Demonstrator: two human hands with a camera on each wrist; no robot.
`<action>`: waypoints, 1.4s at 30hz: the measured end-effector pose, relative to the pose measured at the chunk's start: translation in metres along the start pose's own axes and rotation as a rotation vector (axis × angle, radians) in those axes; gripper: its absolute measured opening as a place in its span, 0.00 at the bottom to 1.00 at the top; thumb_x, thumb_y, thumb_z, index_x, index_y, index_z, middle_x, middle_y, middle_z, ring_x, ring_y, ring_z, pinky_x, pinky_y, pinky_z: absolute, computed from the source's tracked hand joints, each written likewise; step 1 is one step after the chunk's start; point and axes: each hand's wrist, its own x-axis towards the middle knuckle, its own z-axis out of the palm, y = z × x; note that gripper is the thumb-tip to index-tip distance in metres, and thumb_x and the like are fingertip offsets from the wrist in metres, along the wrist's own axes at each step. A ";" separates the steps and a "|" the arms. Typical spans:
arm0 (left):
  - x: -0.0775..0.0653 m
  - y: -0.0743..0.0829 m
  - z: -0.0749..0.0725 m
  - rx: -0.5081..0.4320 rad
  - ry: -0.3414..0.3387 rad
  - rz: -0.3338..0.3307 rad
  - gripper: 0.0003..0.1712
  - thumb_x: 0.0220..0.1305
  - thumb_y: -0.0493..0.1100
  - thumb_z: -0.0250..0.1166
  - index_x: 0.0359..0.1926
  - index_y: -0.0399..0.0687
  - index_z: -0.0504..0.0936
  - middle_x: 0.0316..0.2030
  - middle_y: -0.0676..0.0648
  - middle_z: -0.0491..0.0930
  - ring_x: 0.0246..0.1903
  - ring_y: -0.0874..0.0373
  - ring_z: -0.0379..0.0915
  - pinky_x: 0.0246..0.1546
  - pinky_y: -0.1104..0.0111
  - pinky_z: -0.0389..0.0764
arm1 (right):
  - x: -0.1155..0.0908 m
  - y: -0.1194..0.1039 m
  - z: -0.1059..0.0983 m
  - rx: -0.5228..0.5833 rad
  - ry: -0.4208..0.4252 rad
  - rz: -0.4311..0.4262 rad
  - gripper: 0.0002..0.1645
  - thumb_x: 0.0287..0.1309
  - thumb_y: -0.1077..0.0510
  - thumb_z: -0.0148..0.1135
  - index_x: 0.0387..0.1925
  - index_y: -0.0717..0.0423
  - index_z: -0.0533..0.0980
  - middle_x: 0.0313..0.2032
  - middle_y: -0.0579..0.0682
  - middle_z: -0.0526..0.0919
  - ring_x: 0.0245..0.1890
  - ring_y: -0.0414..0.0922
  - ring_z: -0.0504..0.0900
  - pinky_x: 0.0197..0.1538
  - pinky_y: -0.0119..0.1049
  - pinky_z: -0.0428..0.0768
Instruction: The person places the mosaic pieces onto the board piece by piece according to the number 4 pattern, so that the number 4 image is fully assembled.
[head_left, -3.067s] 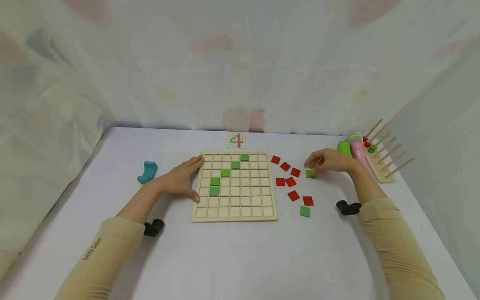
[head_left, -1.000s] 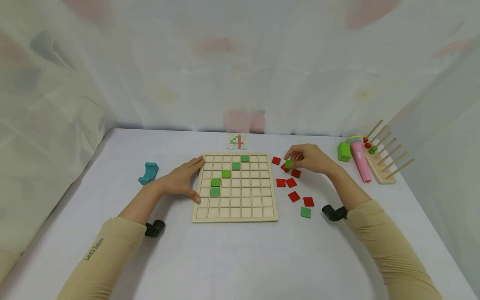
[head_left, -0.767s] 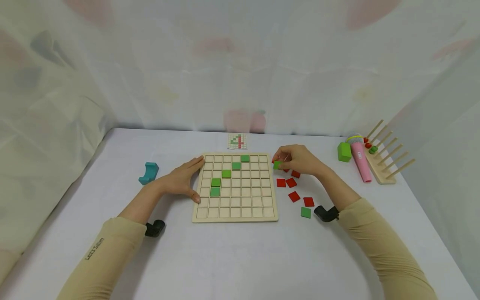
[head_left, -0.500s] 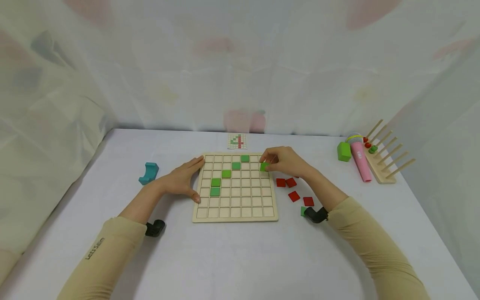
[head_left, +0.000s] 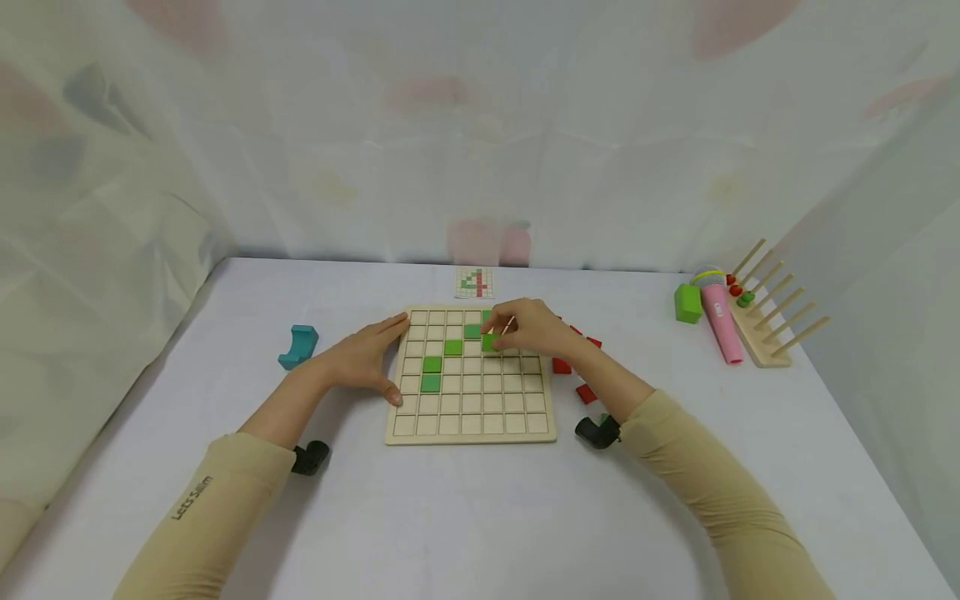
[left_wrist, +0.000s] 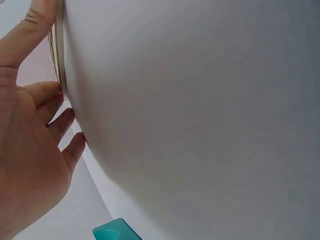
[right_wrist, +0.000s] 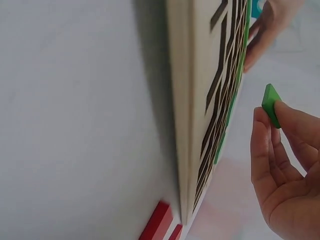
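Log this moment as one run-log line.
right hand: pinches green square tile above wooden grid board | left hand: touches board's left edge | red tiles: right of board | figure-four pattern card: beyond board

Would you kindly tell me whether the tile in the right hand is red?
No, the tile that the right hand pinches is plainly green in the right wrist view.

The grid board (head_left: 471,404) lies on the table (head_left: 465,517) — card (head_left: 474,283) behind it, a block (head_left: 299,347) left, loose tiles (head_left: 562,367) right, microphone (head_left: 723,323) and peg rack (head_left: 753,328) farther right.
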 end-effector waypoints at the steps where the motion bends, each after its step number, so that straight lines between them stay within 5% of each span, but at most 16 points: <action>1: 0.000 0.000 0.000 -0.006 0.003 0.005 0.81 0.30 0.67 0.81 0.78 0.38 0.47 0.80 0.39 0.42 0.77 0.35 0.42 0.75 0.40 0.55 | 0.001 -0.002 0.002 0.007 -0.008 -0.001 0.13 0.57 0.61 0.67 0.45 0.52 0.84 0.38 0.50 0.84 0.37 0.43 0.84 0.44 0.33 0.81; 20: 0.000 -0.012 0.002 -0.179 -0.017 0.025 0.75 0.36 0.59 0.82 0.78 0.41 0.47 0.80 0.45 0.40 0.80 0.40 0.33 0.78 0.43 0.45 | 0.026 -0.032 0.032 0.017 -0.185 -0.031 0.11 0.56 0.66 0.64 0.41 0.56 0.84 0.27 0.48 0.86 0.29 0.45 0.86 0.35 0.26 0.80; 28: 0.001 -0.012 0.003 -0.192 -0.014 0.028 0.76 0.36 0.58 0.83 0.78 0.41 0.46 0.80 0.44 0.40 0.80 0.39 0.32 0.77 0.41 0.45 | 0.026 -0.035 0.041 -0.037 -0.192 -0.024 0.12 0.53 0.67 0.64 0.38 0.53 0.85 0.24 0.43 0.82 0.26 0.35 0.75 0.33 0.25 0.74; 42: 0.001 -0.012 0.002 -0.195 -0.025 0.047 0.76 0.37 0.57 0.82 0.78 0.40 0.45 0.80 0.42 0.39 0.79 0.37 0.31 0.77 0.40 0.43 | 0.022 -0.040 0.049 -0.072 -0.189 -0.017 0.08 0.54 0.65 0.68 0.37 0.55 0.84 0.25 0.47 0.85 0.25 0.36 0.77 0.30 0.25 0.73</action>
